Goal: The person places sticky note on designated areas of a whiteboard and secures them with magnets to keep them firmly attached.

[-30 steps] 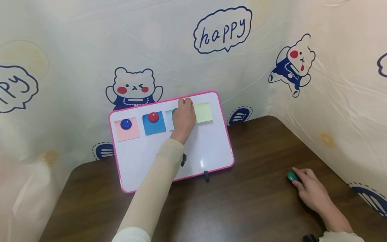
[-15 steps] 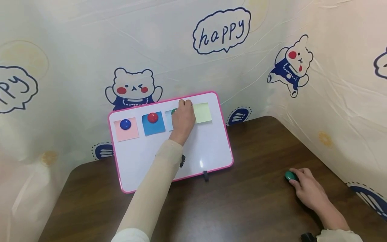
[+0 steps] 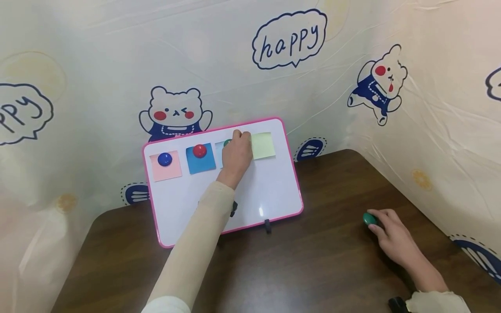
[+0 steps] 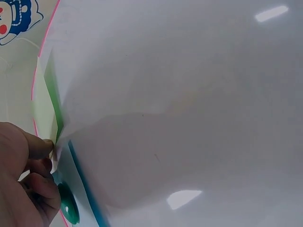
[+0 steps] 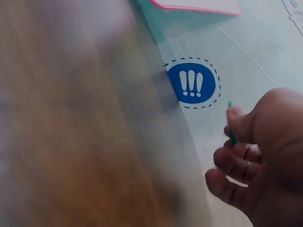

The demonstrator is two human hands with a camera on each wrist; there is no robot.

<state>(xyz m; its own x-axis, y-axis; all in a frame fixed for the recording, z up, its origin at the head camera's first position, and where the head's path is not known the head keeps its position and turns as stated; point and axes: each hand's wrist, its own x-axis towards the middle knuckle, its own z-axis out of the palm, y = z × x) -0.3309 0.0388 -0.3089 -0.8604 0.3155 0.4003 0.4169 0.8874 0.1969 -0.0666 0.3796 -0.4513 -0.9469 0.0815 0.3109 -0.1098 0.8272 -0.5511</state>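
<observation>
Pink-framed whiteboard (image 3: pixel 274 204) propped upright at the back of the dark wood table (image 3: pixel 313 269). My left hand (image 3: pixel 236 154) is up on the board, fingers curled, pinching the green magnet (image 3: pixel 227 143) on the light blue note (image 3: pixel 219 155), which sits mostly hidden under the hand. Left wrist view shows the fingertips (image 4: pixel 42 147) at that magnet's (image 4: pixel 67 207) edge, right beside the yellow-green note (image 3: pixel 263 145). Pink note (image 3: pixel 166 167) carries a blue magnet (image 3: pixel 165 159), blue note (image 3: pixel 201 159) a red magnet (image 3: pixel 199 151). My right hand (image 3: pixel 393 237) rests on the table, well apart from the board, fingers curled round a second green magnet (image 3: pixel 368 218).
</observation>
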